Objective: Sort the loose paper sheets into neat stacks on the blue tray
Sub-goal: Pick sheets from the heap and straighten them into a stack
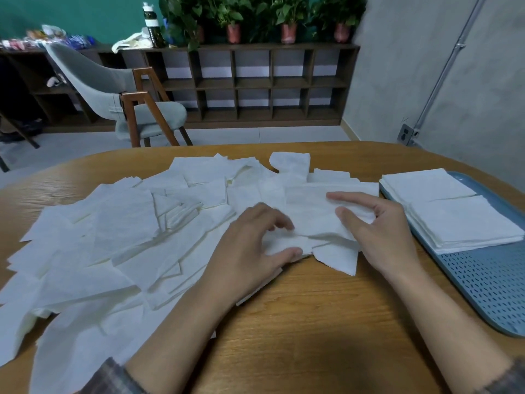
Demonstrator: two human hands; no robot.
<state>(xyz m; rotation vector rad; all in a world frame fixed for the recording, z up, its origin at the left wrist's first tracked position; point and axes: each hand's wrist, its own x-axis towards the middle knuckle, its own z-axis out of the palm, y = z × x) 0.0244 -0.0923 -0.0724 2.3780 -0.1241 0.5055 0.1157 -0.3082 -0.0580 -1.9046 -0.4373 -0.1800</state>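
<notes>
On the wooden table [312, 322]: loose paper sheets [113, 223] lie in an overlapping heap across the left and middle, reaching almost to the tray.
Blue tray [488, 280]: at the table's right edge; its far part carries two neat piles, the far stack [426, 183] and the near stack [466, 220], set edge to edge.
Crumpled sheet [312, 220]: at the heap's near right edge, between both hands, creased across its middle.
Left hand [255, 245]: fingers curled, thumb and forefinger pinching the sheet's near left part.
Right hand [377, 231]: fingers nearly straight along the sheet's right edge, thumb closing toward them with the paper caught between.
Step in hand: most likely flattening this one sheet before it goes to a stack.
Doing it well: draw the hands apart gently so the crease opens without tearing the thin paper. Lift the sheet clear of those beneath so none drag along, then square its corners to the stack.
</notes>
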